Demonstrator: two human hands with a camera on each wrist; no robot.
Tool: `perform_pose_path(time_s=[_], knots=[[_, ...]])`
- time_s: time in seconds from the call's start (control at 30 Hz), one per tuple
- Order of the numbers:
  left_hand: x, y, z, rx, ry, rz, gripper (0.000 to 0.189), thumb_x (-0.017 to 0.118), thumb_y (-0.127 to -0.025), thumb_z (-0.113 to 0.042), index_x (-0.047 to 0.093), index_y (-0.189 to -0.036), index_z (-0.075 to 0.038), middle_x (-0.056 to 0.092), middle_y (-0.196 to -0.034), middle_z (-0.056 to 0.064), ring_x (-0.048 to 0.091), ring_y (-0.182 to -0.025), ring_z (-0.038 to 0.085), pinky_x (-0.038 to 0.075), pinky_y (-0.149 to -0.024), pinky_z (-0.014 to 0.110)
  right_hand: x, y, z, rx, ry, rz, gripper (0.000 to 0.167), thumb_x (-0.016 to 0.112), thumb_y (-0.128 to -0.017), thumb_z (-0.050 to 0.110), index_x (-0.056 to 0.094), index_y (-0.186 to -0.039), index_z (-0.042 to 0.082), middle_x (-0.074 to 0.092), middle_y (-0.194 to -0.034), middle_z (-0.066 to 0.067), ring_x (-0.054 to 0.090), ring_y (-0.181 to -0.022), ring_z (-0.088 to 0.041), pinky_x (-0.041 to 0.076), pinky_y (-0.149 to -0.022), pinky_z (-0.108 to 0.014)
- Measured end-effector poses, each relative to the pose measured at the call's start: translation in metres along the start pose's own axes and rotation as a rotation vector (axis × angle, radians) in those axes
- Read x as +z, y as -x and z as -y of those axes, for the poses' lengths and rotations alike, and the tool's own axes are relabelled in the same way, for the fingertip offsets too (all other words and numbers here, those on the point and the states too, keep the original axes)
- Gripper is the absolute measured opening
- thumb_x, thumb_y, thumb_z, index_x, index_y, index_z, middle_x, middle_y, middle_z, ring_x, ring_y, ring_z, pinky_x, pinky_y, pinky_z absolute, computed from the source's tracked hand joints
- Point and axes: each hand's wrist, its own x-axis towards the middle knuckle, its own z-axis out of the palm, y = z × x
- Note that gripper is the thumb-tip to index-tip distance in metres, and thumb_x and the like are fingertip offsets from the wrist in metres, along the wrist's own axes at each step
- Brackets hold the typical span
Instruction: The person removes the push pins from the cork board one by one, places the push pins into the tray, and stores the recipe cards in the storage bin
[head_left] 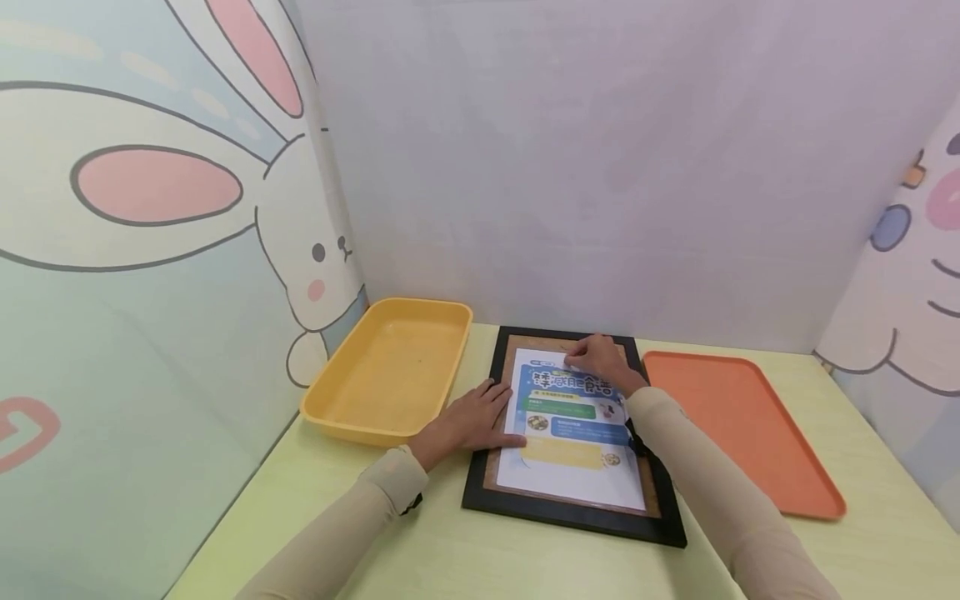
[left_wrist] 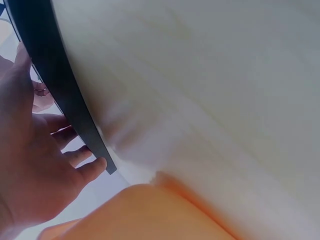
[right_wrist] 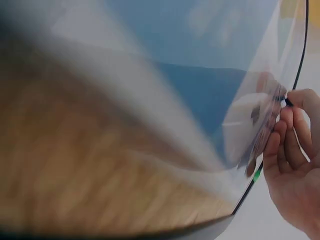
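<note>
A black-framed corkboard (head_left: 570, 521) lies flat, bearing a printed poster (head_left: 570, 454) with blue, green and yellow blocks. My left hand (head_left: 474, 418) rests with spread fingers across the frame's left side, its thumb reaching onto the poster. In the left wrist view, fingertips touch the black frame (left_wrist: 75, 97). Near the poster's top edge, my right hand (head_left: 602, 360) pinches a small dark pin-like piece (right_wrist: 288, 101) between thumb and finger. Its exact kind is too small to tell. A small green spot (right_wrist: 257, 175) shows below those fingers.
A yellow tray (head_left: 390, 367) with raised sides stands left of the board, close to my left forearm. To the right lies a shallow orange tray (head_left: 735, 417), beside my right forearm. A pale curtain (head_left: 570, 167) hangs behind the table (head_left: 300, 500).
</note>
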Motion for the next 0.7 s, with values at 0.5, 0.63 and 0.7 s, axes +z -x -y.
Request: perform_pose_path(time_s=[0.5, 0.63, 0.7], knots=[[-0.001, 0.002, -0.001, 0.004, 0.025, 0.001, 0.111, 0.043, -0.085, -0.091, 0.028, -0.165, -0.015, 0.026, -0.171, 0.002, 0.022, -0.158, 0.03, 0.029, -0.124, 0.046, -0.006, 0.005, -0.011, -0.092, -0.038, 0.033, 0.021, 0.075, -0.098, 0.024, 0.079, -0.112, 0.008, 0.076, -0.106, -0.008, 0.068, -0.093, -0.022, 0.055, -0.088, -0.04], [-0.002, 0.002, 0.0, 0.008, 0.029, -0.001, 0.111, 0.043, -0.085, -0.091, 0.028, -0.165, -0.015, 0.026, -0.171, 0.002, 0.022, -0.158, 0.03, 0.029, -0.124, 0.046, -0.007, 0.008, -0.009, -0.091, -0.054, 0.019, 0.019, 0.074, -0.098, 0.023, 0.079, -0.112, 0.009, 0.076, -0.108, -0.009, 0.069, -0.098, -0.024, 0.054, -0.093, -0.045], [-0.002, 0.002, 0.001, 0.009, 0.029, -0.003, 0.111, 0.043, -0.086, -0.091, 0.028, -0.165, -0.015, 0.026, -0.171, 0.002, 0.022, -0.158, 0.03, 0.028, -0.124, 0.046, -0.008, 0.01, -0.008, -0.098, -0.056, 0.012, 0.019, 0.074, -0.099, 0.022, 0.078, -0.111, 0.009, 0.076, -0.109, -0.011, 0.07, -0.101, -0.027, 0.054, -0.095, -0.048]])
